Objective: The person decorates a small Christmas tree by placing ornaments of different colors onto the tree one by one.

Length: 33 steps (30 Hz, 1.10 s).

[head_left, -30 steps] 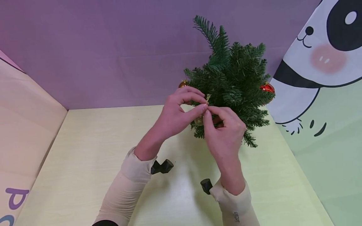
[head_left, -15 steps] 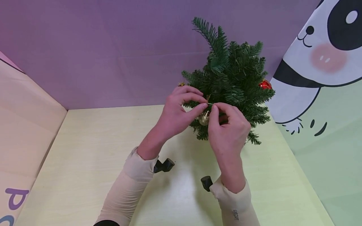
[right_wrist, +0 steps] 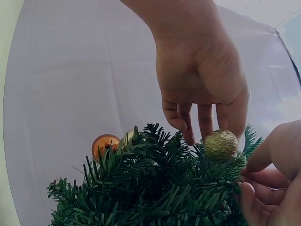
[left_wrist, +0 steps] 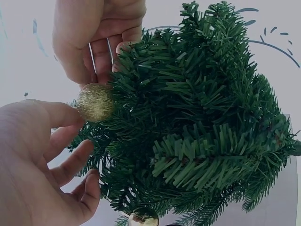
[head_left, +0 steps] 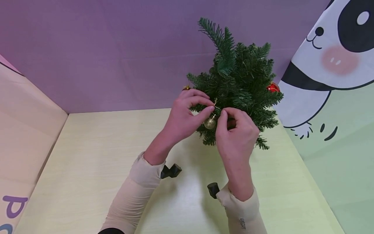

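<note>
A glittery gold ball ornament (head_left: 209,123) hangs at the near left side of a small green Christmas tree (head_left: 242,78). My left hand (head_left: 187,117) pinches a thin gold thread (head_left: 217,107) just above the ball, between thumb and forefinger. Close by on the right, my right hand (head_left: 236,130) pinches the thread's other end, with a short gap between the two hands. The left wrist view shows the gold ball (left_wrist: 95,102) against the needles, between both hands. In the right wrist view the fingertips at the thread are partly hidden by the ball (right_wrist: 221,145) and branches.
A red ball (head_left: 273,87) hangs on the tree's right side, and another ornament (head_left: 186,87) shows behind my left hand. A shiny gold ball (left_wrist: 143,217) sits lower in the left wrist view. The tree stands on a pale table (head_left: 96,156) before a purple backdrop (head_left: 117,58).
My right hand has moved slightly right, away from the left, uncovering the gold ball and the thread. The thread, straight half a second ago, now bends. The tree has shifted slightly.
</note>
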Each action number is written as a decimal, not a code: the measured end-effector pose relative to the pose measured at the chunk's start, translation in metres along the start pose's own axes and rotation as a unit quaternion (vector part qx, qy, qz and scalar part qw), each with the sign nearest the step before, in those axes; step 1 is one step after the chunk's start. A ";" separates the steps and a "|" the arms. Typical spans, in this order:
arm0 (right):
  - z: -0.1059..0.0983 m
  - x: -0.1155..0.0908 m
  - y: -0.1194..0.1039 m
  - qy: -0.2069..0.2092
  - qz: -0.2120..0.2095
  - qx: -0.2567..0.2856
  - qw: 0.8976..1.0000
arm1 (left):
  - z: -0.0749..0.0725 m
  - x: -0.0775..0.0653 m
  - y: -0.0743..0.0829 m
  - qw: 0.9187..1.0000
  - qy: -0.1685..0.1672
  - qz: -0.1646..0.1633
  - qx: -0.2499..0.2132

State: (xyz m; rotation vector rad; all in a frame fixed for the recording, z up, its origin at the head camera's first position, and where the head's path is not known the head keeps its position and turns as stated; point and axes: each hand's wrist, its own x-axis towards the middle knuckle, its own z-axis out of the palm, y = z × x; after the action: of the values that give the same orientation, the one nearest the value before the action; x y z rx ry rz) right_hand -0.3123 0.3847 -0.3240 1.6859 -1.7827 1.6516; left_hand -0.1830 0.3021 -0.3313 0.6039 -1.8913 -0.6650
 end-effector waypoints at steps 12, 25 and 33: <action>-0.004 -0.002 0.001 -0.051 0.017 0.025 0.998 | 0.003 -0.006 0.003 0.999 0.003 -0.039 0.020; -0.016 -0.002 0.003 -0.116 -0.034 0.045 0.992 | 0.009 -0.023 0.018 0.995 0.052 -0.082 0.028; -0.028 0.000 0.005 -0.174 -0.051 0.056 0.982 | 0.017 -0.033 0.032 0.989 0.081 -0.120 0.044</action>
State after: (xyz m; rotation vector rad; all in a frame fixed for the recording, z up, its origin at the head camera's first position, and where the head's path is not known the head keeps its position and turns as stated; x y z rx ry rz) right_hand -0.3307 0.4050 -0.3163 2.1933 -1.7312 1.5125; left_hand -0.1903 0.3507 -0.3366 0.9251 -1.7188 -0.6655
